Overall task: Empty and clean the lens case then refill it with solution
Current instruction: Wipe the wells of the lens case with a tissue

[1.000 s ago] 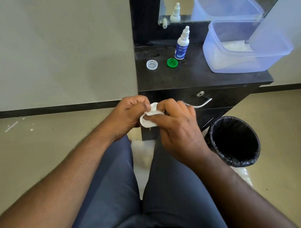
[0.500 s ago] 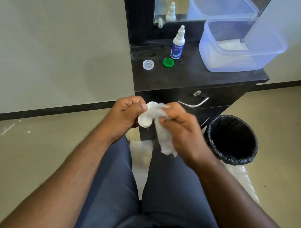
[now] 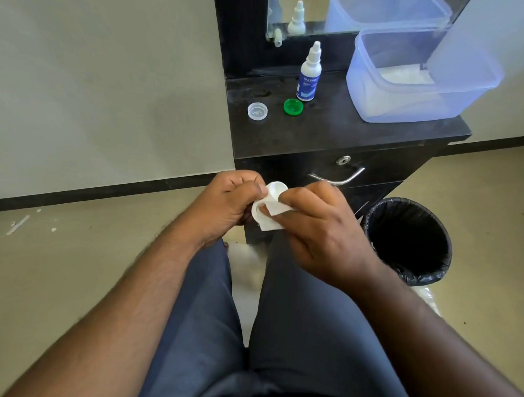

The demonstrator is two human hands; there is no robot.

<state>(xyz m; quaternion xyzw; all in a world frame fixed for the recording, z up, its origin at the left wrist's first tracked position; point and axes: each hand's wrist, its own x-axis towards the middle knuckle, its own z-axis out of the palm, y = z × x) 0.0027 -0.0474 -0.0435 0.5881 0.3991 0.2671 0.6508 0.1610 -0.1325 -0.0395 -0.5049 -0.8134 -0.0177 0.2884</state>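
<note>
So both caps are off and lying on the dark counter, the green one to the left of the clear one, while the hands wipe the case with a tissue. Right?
Not quite: the head view shows the green cap lying right of the clear cap, not left. Both rest on the dark counter while the hands wipe the case with a tissue.

Above the knees, the left hand grips a white lens case while the right hand presses a white tissue against it. On the black cabinet stand a solution bottle, a green cap, a clear cap and a plastic tub. A black-lined bin sits on the floor to the right.
</note>
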